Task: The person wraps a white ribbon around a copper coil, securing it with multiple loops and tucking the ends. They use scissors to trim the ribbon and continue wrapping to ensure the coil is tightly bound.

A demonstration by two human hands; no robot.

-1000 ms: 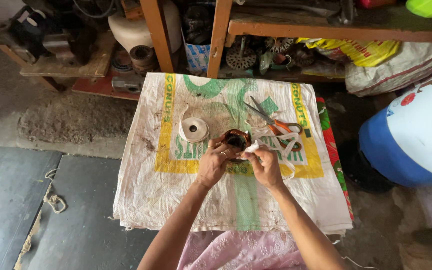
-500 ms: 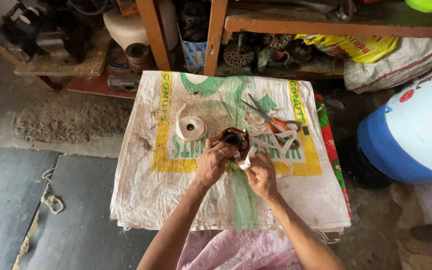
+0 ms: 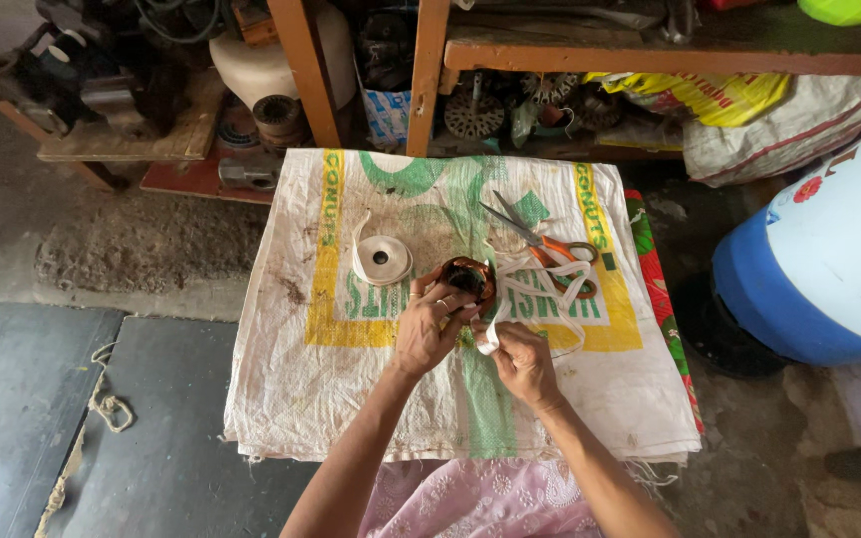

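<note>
My left hand (image 3: 429,325) grips a small round copper-brown coil (image 3: 470,275) over a white woven sack (image 3: 351,399) printed in green and yellow. My right hand (image 3: 518,357) pinches a strip of white tape (image 3: 491,329) that runs up to the coil. More loose white tape (image 3: 540,284) loops to the right of the coil. A roll of white tape (image 3: 382,259) lies flat to the left of the coil. Orange-handled scissors (image 3: 546,245) rest on the sack at the right.
A blue and white barrel (image 3: 829,259) stands at the right. Orange wooden shelf legs (image 3: 303,70) and shelves with metal parts and bags fill the back. A frayed rope (image 3: 102,408) lies on the dark floor at the left. Pink patterned fabric (image 3: 450,498) covers my lap.
My right hand has drawn down and back from the coil, pulling the white tape strip with it. The left hand stays on the coil.
</note>
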